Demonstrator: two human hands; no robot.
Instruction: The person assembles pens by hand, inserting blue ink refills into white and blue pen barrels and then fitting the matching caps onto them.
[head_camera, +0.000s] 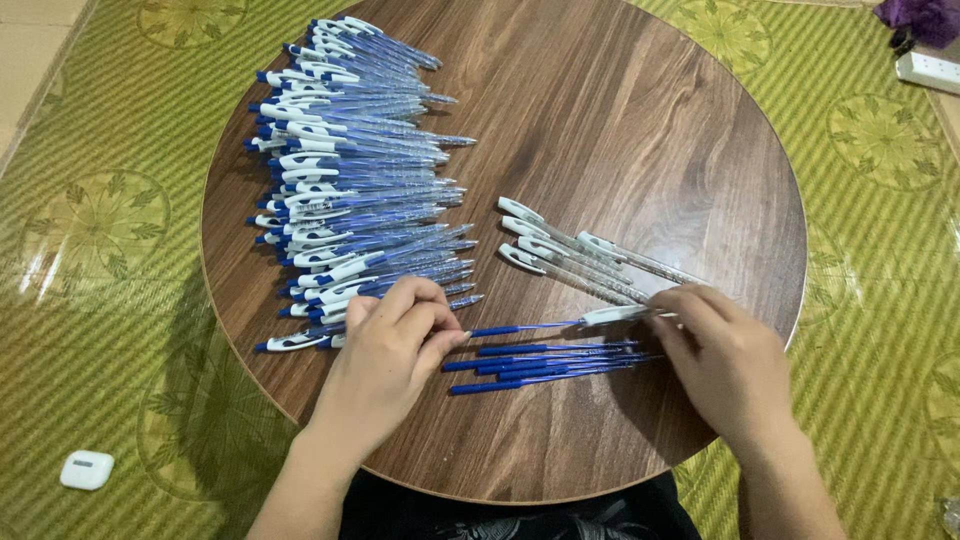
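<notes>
A green woven floor mat (110, 300) with round leaf patterns spreads under everything; on it sits a round wooden desk (620, 130), dark brown, taking up most of the view; along the desk's left half lies a long heap of blue-and-white click pens (350, 190), stacked side by side with their clips to the left and tips to the right.

Nearer the right side lie a few clear empty pen barrels (570, 255) with white clips, angled down toward the right hand; just below them, between the two hands, is a small row of blue ink refills (545, 365), lying roughly parallel and touching one another.

The left hand (390, 350) rests at the bottom end of the pen heap, fingers curled, its fingertips closed on the blue end of a single refill (520, 328); that refill runs rightward, just above the row of refills, into a clear barrel (620, 315); the right hand (725, 360) pinches this barrel from the right, fingers closed over its far end; the two hands are well apart, joined only by this one pen.

On the mat at the lower left lies a small white earbud case (87, 469); at the top right corner a white power strip (930, 70) sits beside some purple cloth (920, 18).
</notes>
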